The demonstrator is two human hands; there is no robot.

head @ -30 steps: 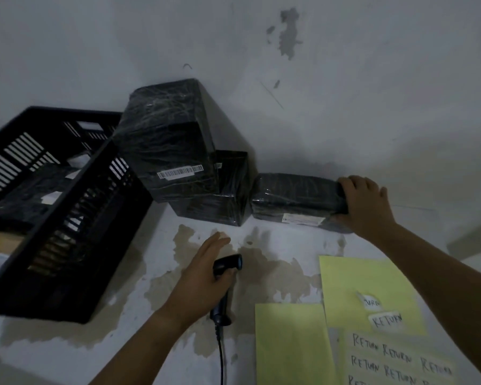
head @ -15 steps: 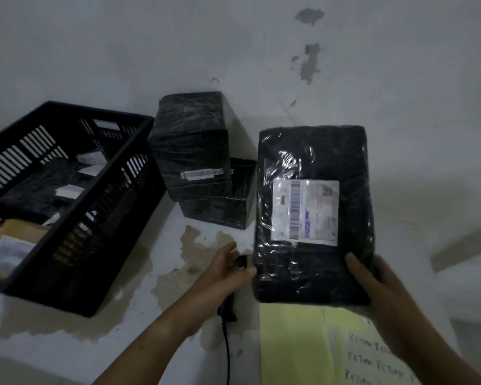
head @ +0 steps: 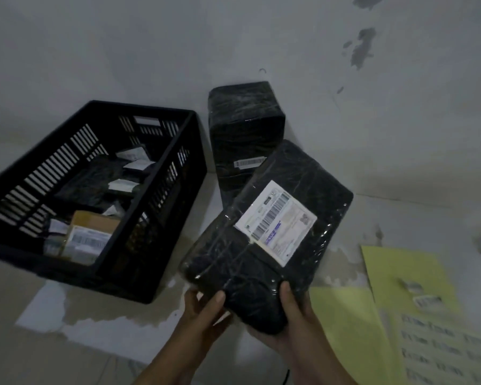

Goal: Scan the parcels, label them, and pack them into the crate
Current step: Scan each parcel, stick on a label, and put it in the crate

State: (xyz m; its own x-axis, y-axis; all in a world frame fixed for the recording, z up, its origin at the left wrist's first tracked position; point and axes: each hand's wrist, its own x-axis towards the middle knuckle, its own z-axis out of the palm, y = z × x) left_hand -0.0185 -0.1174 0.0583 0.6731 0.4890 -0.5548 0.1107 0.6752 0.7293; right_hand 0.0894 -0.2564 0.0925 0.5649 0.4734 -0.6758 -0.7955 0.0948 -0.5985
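Observation:
I hold a flat black plastic-wrapped parcel (head: pixel 264 257) above the table, tilted toward the upper right. A white shipping label (head: pixel 275 222) with barcodes faces up on it. My left hand (head: pixel 203 309) grips its near left corner and my right hand (head: pixel 292 318) grips its near right corner. The black slatted crate (head: pixel 161 207) stands at the left and holds several wrapped parcels and a brown carton (head: pixel 90 234). The scanner is hidden; only a bit of its cable (head: pixel 285 377) shows between my forearms.
Two more black parcels (head: pixel 245 134) are stacked against the wall behind the held one. Yellow sheets (head: pixel 406 279) and a sheet of handwritten labels (head: pixel 444 348) lie at the right. The white tabletop (head: pixel 100 323) is stained and peeling.
My left hand has left the scanner and taken hold of the parcel. The parcel has tilted and come nearer, now held in both hands. The view has swung right.

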